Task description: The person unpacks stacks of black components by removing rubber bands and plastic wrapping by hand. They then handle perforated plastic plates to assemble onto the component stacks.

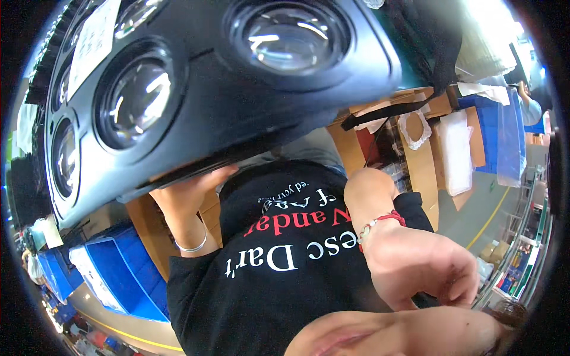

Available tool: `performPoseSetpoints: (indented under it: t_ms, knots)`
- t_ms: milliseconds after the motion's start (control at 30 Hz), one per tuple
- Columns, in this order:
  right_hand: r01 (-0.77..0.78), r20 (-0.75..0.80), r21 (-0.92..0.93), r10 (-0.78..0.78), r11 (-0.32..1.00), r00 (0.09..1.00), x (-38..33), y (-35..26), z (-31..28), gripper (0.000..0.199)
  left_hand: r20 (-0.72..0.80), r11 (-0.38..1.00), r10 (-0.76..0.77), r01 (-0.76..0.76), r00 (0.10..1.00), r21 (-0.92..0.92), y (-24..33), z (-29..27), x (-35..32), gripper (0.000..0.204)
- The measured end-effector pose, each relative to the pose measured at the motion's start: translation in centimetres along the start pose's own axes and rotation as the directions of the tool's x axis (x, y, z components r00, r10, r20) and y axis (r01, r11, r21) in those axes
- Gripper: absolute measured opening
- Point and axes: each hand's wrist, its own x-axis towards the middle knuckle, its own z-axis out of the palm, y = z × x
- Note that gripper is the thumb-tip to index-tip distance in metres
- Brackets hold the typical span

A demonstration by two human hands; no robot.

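Gripped from below by the left hand [187, 193], a black tray [208, 89] is held overhead, its edge resting on the open palm and fingers. Round clear lenses [133, 101] are seated in its wells. The right hand [421, 264] is curled near the chest; whether anything is held cannot be told. Blue bins [127, 273] and cardboard boxes [418, 154] are seen farther off.
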Motion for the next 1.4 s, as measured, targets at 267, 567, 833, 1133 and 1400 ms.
performPoseSetpoints:
  t_ms: [267, 567, 833, 1133, 1400]
  knots:
    - [-0.264, 0.164, 0.346, 0.219, 0.901, 0.962, -2.2, -0.6, 1.6, 0.024, 0.016, 0.99, 0.124, -0.125, 0.992, 0.07, 0.5, 0.4, 0.6, 0.111]
    - [-0.338, 0.141, 0.374, 0.307, 0.864, 0.941, -3.0, -0.3, 1.9, 0.035, -0.275, 0.851, 0.48, -0.367, 0.833, 0.376, 2.6, -0.3, 2.1, 0.062]
    - [-0.417, 0.091, 0.427, 0.42, 0.802, 0.903, -2.3, -1.0, 2.4, 0.038, -0.104, 0.755, 0.63, -0.575, 0.77, 0.316, 1.1, -1.6, 3.2, 0.029]
    - [-0.448, 0.226, 0.415, 0.387, 0.792, 0.894, -2.6, -0.7, 1.0, 0.034, 0.013, 0.715, 0.591, -0.531, 0.806, 0.455, 0.6, -1.7, 2.4, 0.06]
    - [-0.435, 0.112, 0.374, 0.425, 0.819, 0.898, -3.2, -1.4, 0.7, 0.022, 0.019, 0.841, 0.448, -0.429, 0.894, 0.33, 0.4, -2.4, 1.7, 0.055]
